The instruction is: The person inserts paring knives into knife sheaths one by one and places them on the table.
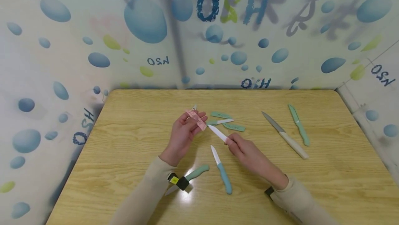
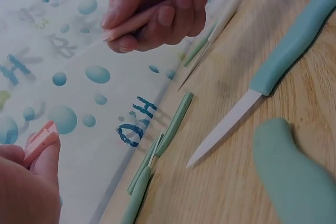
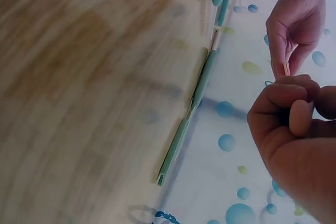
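Observation:
My left hand (image 1: 180,133) is raised above the table and holds a pink blade sheath (image 1: 202,125) between thumb and fingers. In the left wrist view the end of this pink sheath (image 2: 41,142) sticks out past the thumb. My right hand (image 1: 247,152) grips a paring knife with a white blade (image 1: 217,133), its tip pointing toward the sheath, with a gap between them. The knife's pink handle (image 2: 140,21) shows among the right fingers in the left wrist view. The right wrist view shows the curled right hand (image 3: 289,135) overlapping the left hand (image 3: 299,24); the blade is hidden there.
A blue-handled knife (image 1: 225,180) lies between the forearms. Another green-handled knife (image 1: 197,172) lies partly under the left wrist. Beyond the hands lie two green sheaths (image 1: 235,127) and a green knife (image 1: 213,123). At right are a cream-handled knife (image 1: 293,145) and a green knife (image 1: 301,131).

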Available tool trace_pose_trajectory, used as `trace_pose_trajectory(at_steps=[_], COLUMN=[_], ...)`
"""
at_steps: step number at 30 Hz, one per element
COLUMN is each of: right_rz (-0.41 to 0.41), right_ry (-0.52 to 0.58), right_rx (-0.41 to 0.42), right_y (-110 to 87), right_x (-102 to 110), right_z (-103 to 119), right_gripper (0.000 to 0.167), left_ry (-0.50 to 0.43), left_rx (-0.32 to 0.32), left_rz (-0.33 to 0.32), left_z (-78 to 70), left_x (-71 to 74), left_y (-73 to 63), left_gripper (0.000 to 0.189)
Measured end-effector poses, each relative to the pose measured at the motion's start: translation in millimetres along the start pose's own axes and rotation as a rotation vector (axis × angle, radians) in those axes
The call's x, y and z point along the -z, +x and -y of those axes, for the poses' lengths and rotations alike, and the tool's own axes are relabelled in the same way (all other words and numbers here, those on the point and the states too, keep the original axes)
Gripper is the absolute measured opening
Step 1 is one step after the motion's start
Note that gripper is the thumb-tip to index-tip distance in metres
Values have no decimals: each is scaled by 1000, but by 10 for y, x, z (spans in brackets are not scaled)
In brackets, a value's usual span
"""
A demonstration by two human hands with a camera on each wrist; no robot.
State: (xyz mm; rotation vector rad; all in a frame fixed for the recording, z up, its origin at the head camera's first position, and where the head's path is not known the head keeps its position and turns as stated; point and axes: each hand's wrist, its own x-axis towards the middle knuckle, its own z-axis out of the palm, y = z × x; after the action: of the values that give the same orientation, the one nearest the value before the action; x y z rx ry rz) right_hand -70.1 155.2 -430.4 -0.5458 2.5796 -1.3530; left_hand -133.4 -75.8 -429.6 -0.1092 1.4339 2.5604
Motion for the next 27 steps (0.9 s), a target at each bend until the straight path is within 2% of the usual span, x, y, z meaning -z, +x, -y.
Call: trace_pose_trajectory(at_steps=[9,15,27], right_rz=[25,7,-30], right_ry=[-46,-59,-86], right_rx=[-10,-42,-82], right_y=[5,8,11], right_x=[-28,-45,-57], right_z=[-41,-40,-12], right_gripper=[22,24,20], left_ry=[-29,-30,-31], left_rx=[28,34,33], left_rz=[0,4,-3], left_z=[36,39,67], left_x=[-39,-46,-65], left_y=[4,9,17], left_gripper=[28,32,25])
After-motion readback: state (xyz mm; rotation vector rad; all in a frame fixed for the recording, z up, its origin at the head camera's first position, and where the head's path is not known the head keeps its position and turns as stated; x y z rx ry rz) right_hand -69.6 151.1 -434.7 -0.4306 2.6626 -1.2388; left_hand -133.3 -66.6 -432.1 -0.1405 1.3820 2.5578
